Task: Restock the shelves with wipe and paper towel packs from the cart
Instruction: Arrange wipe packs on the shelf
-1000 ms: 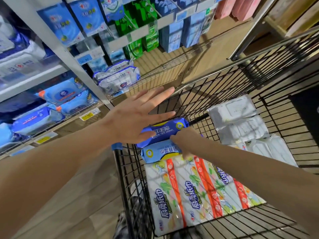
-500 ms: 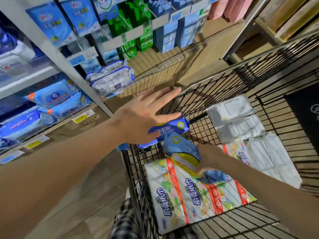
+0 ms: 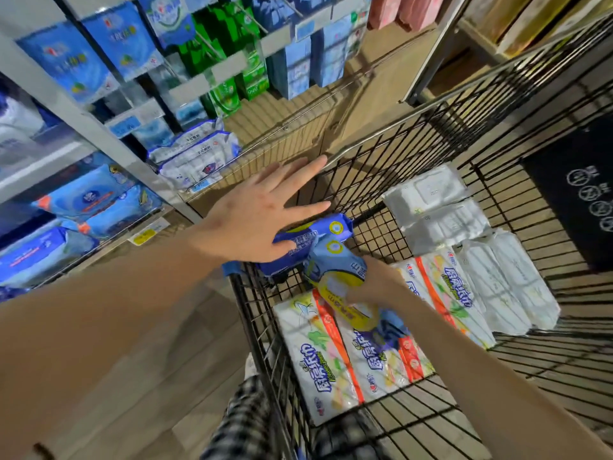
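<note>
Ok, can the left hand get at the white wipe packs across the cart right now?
Probably yes: the cart is open-topped and nothing covers the white wipe packs. The left hand rests on a blue pack, fingers straight, so it would have to leave that first.

The light is dim and uneven: the shelves (image 3: 83, 121) at far left catch a cool bluish-white glow, while the cart (image 3: 365, 151) sits in warmer shade. Blur smears the shelf packs (image 3: 66, 58). Straight rails bow toward the edges. Faint glare lies on the near paper towel pack (image 3: 318, 353).
</note>
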